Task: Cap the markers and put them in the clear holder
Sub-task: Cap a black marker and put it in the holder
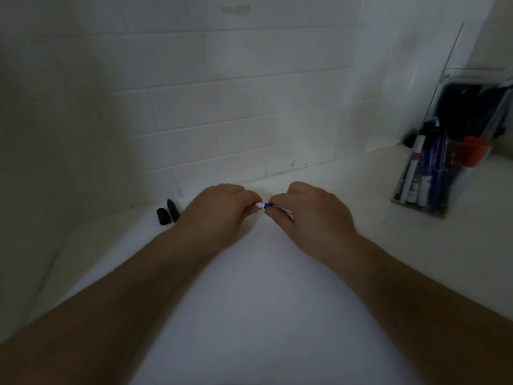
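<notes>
Both my hands meet at the middle of the white counter. My right hand [308,215] grips a white marker [263,205] with a blue band; only a short piece shows between the fists. My left hand [219,211] is closed on the other end, where a cap would sit, but its fingers hide what it holds. Two black caps [168,213] lie on the counter just left of my left hand. The clear holder [416,201] stands at the right, with several capped markers upright inside.
A white tiled wall runs along the back of the counter [249,287], close behind my hands. A tall clear bin with dark items and something red [472,154] stands behind the holder at the right edge.
</notes>
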`<state>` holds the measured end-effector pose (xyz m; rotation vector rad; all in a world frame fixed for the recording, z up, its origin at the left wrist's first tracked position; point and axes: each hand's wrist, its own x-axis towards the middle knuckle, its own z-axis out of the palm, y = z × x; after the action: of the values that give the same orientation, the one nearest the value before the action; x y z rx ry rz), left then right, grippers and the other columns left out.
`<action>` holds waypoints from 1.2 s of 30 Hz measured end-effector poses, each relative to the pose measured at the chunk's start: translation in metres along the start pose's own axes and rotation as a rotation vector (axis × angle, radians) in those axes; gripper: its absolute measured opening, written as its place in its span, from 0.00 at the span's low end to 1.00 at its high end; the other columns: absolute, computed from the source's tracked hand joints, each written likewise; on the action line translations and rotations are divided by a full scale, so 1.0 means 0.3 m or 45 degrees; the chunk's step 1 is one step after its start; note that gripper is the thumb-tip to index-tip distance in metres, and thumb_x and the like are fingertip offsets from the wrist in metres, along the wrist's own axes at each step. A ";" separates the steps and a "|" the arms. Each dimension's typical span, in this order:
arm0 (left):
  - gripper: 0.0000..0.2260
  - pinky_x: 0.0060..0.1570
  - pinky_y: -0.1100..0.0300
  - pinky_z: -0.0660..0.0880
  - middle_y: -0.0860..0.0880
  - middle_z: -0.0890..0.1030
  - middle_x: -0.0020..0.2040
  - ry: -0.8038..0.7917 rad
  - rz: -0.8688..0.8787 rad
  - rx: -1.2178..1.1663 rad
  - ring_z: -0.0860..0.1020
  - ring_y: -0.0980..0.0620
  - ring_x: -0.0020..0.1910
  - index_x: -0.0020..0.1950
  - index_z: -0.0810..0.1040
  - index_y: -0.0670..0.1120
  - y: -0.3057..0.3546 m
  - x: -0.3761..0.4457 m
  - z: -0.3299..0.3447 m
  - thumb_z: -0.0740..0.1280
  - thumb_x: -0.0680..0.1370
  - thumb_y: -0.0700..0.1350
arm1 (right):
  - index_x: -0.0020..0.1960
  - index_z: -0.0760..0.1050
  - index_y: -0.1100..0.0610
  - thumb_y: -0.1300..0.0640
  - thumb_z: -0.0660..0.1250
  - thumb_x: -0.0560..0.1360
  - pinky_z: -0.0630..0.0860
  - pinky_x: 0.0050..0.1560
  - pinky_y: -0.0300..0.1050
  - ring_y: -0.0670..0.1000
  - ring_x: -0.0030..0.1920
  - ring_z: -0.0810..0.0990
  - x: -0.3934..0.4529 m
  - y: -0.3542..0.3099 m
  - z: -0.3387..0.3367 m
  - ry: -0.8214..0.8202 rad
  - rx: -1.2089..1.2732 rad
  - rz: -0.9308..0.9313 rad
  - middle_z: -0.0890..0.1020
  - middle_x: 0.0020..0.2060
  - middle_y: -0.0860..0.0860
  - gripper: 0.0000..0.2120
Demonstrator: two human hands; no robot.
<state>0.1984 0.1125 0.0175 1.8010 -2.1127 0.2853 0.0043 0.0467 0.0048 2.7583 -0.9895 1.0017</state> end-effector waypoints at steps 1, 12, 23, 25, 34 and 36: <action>0.23 0.43 0.52 0.73 0.51 0.80 0.40 0.000 0.008 0.005 0.77 0.49 0.41 0.53 0.81 0.51 0.003 0.001 0.006 0.49 0.81 0.58 | 0.46 0.81 0.47 0.40 0.60 0.80 0.67 0.30 0.43 0.51 0.33 0.72 -0.001 0.002 -0.001 -0.007 -0.029 -0.010 0.70 0.36 0.47 0.15; 0.13 0.40 0.59 0.67 0.50 0.81 0.40 0.165 0.045 0.004 0.78 0.48 0.41 0.51 0.83 0.49 0.023 -0.002 0.033 0.60 0.80 0.52 | 0.44 0.80 0.47 0.41 0.60 0.81 0.63 0.33 0.43 0.49 0.36 0.73 0.002 0.014 -0.011 -0.026 0.020 -0.058 0.71 0.35 0.46 0.15; 0.10 0.42 0.65 0.71 0.58 0.80 0.41 0.154 -0.131 -0.380 0.76 0.59 0.40 0.59 0.76 0.55 0.086 -0.018 0.031 0.62 0.81 0.56 | 0.55 0.81 0.42 0.43 0.62 0.80 0.76 0.49 0.46 0.46 0.47 0.79 0.049 0.096 -0.140 -0.403 0.200 -0.018 0.83 0.46 0.43 0.11; 0.12 0.42 0.68 0.71 0.58 0.80 0.41 0.076 -0.170 -0.445 0.77 0.61 0.40 0.62 0.72 0.58 0.090 -0.021 0.026 0.64 0.80 0.57 | 0.55 0.81 0.46 0.47 0.64 0.81 0.74 0.49 0.43 0.44 0.45 0.78 0.057 0.131 -0.214 -0.296 0.251 0.025 0.84 0.46 0.44 0.09; 0.07 0.41 0.64 0.73 0.55 0.82 0.40 -0.179 -0.256 -0.587 0.79 0.57 0.40 0.45 0.80 0.53 0.320 0.125 0.076 0.67 0.77 0.55 | 0.56 0.78 0.51 0.58 0.69 0.78 0.74 0.51 0.33 0.49 0.46 0.79 0.047 0.347 -0.540 0.589 0.319 0.274 0.79 0.50 0.49 0.07; 0.05 0.44 0.65 0.74 0.55 0.83 0.43 -0.183 -0.177 -0.611 0.79 0.57 0.42 0.46 0.80 0.53 0.416 0.171 0.103 0.67 0.77 0.52 | 0.58 0.77 0.54 0.57 0.67 0.80 0.75 0.50 0.32 0.50 0.44 0.79 0.028 0.396 -0.583 0.658 0.226 0.355 0.79 0.48 0.49 0.07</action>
<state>0.0649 0.0757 0.0179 1.6980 -1.9178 -0.3683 -0.1585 -0.0092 0.1281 2.3057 -1.2501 1.8004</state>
